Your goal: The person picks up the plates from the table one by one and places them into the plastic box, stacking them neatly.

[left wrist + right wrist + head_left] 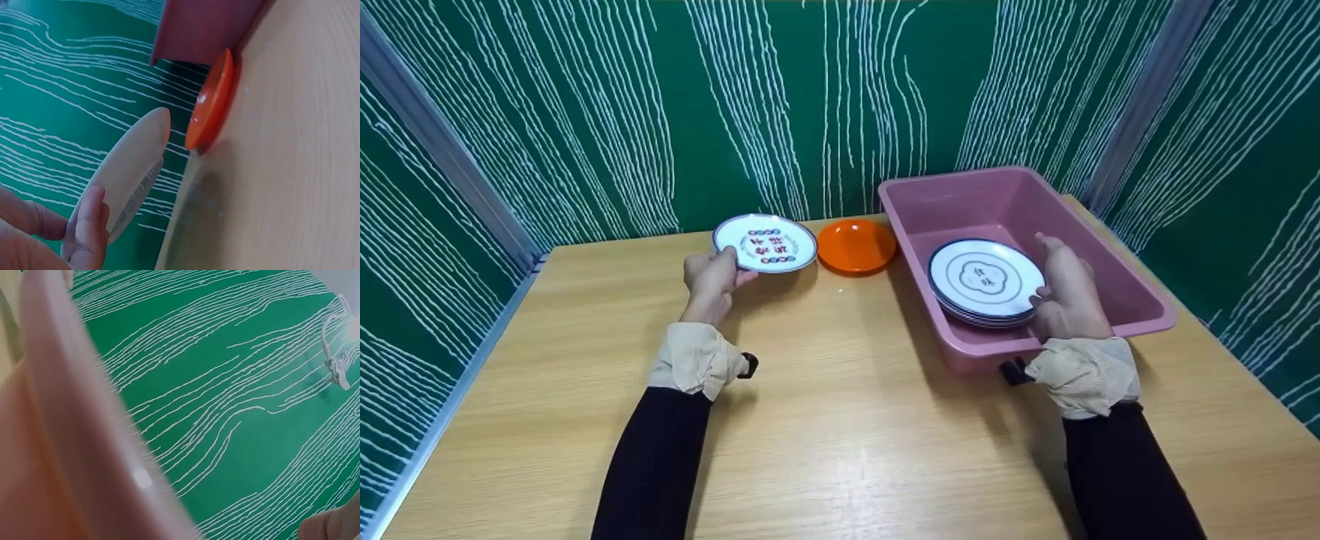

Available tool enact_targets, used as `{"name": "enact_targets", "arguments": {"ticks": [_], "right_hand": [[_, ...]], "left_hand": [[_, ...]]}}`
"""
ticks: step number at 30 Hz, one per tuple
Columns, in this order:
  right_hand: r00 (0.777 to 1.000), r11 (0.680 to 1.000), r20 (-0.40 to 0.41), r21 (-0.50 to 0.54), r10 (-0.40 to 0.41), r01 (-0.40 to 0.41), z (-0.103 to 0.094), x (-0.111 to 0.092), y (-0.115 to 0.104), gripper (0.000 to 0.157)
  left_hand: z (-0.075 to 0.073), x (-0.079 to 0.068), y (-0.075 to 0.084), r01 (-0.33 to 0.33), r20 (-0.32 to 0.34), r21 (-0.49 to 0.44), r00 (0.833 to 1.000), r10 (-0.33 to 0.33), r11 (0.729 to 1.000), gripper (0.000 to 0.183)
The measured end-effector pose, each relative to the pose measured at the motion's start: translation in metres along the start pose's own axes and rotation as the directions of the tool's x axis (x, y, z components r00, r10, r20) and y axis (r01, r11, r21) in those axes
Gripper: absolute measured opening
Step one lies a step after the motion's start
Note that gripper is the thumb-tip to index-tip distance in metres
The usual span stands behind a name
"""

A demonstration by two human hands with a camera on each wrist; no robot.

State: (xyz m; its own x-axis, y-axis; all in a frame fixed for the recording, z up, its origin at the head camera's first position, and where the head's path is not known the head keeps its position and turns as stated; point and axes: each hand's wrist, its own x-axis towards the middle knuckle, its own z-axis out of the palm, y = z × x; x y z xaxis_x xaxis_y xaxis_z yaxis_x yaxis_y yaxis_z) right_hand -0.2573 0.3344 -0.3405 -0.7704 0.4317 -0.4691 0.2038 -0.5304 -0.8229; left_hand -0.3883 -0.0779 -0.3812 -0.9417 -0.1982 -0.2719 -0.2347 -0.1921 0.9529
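Observation:
In the head view my left hand [711, 283] holds a white plate [766, 243] with red characters and a blue rim. The thumb lies on top at the near left edge, and the plate is raised off the table. The left wrist view shows the pale underside of this plate, pinched between thumb and fingers [90, 228]. Inside a pink plastic basin [960, 346], a stack of white plates [986, 279] leans, the top one bearing black characters. My right hand [1069, 292] reaches over the basin's near side; its fingertips touch the stack's right edge, and its thumb points up, away from the plates.
A shallow orange plate [856, 247] sits on the wooden table [825, 420] near the back edge, just left of the basin. Green walls [840, 112] with white wavy lines stand behind and on both sides.

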Motion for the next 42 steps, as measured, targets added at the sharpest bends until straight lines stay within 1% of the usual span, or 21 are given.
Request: {"name": "enact_targets", "arguments": {"ticks": [5, 8, 12, 15, 19, 24, 26, 28, 31, 32, 37, 42], "right_hand": [[1.0, 1.0, 0.022, 0.014, -0.021, 0.02, 0.003, -0.002, 0.001, 0.041], [0.998, 0.999, 0.044, -0.016, -0.05, 0.05, 0.004, -0.003, 0.002, 0.043], [0.994, 0.994, 0.077, -0.067, -0.08, 0.085, 0.005, -0.004, 0.003, 0.04], [0.988, 0.99, 0.119, -0.091, -0.099, 0.11, 0.008, -0.006, 0.004, 0.045], [0.974, 0.982, 0.176, -0.102, -0.141, 0.16, 0.011, -0.009, 0.005, 0.059], [0.957, 0.971, 0.233, -0.121, -0.174, 0.206, 0.013, -0.014, 0.005, 0.065], [0.95, 0.968, 0.253, -0.121, -0.184, 0.22, 0.013, -0.016, 0.004, 0.059], [0.941, 0.964, 0.273, -0.118, -0.198, 0.237, 0.013, -0.019, 0.003, 0.048], [0.926, 0.958, 0.303, -0.109, -0.223, 0.266, 0.013, -0.023, 0.003, 0.031], [0.921, 0.955, 0.312, -0.108, -0.232, 0.277, 0.014, -0.025, 0.003, 0.028], [0.895, 0.942, 0.355, -0.095, -0.269, 0.321, 0.016, -0.032, 0.004, 0.029], [0.873, 0.93, 0.386, -0.09, -0.298, 0.357, 0.019, -0.038, 0.008, 0.03]], "left_hand": [[0.002, -0.008, 0.003, 0.015, -0.001, -0.064, 1.0, -0.015, 0.998, 0.034], [0.004, -0.012, 0.003, 0.013, -0.004, -0.078, 1.0, -0.013, 0.997, 0.029], [0.006, -0.019, 0.003, -0.001, 0.0, -0.096, 1.0, 0.001, 0.995, 0.027], [0.007, -0.024, 0.003, -0.014, 0.009, -0.113, 1.0, 0.016, 0.994, 0.029], [0.01, -0.032, 0.004, -0.017, 0.029, -0.137, 0.999, 0.021, 0.99, 0.03], [0.018, -0.042, 0.006, -0.029, 0.059, -0.163, 0.997, 0.039, 0.986, 0.028], [0.022, -0.045, 0.008, -0.043, 0.075, -0.174, 0.996, 0.057, 0.984, 0.028], [0.024, -0.049, 0.009, -0.049, 0.09, -0.183, 0.994, 0.066, 0.982, 0.028], [0.026, -0.055, 0.011, -0.043, 0.113, -0.197, 0.991, 0.067, 0.979, 0.027], [0.027, -0.057, 0.012, -0.037, 0.12, -0.2, 0.991, 0.062, 0.979, 0.027], [0.032, -0.071, 0.017, -0.015, 0.173, -0.233, 0.983, 0.057, 0.972, 0.025], [0.04, -0.09, 0.021, -0.006, 0.242, -0.261, 0.967, 0.072, 0.965, 0.025]]}}
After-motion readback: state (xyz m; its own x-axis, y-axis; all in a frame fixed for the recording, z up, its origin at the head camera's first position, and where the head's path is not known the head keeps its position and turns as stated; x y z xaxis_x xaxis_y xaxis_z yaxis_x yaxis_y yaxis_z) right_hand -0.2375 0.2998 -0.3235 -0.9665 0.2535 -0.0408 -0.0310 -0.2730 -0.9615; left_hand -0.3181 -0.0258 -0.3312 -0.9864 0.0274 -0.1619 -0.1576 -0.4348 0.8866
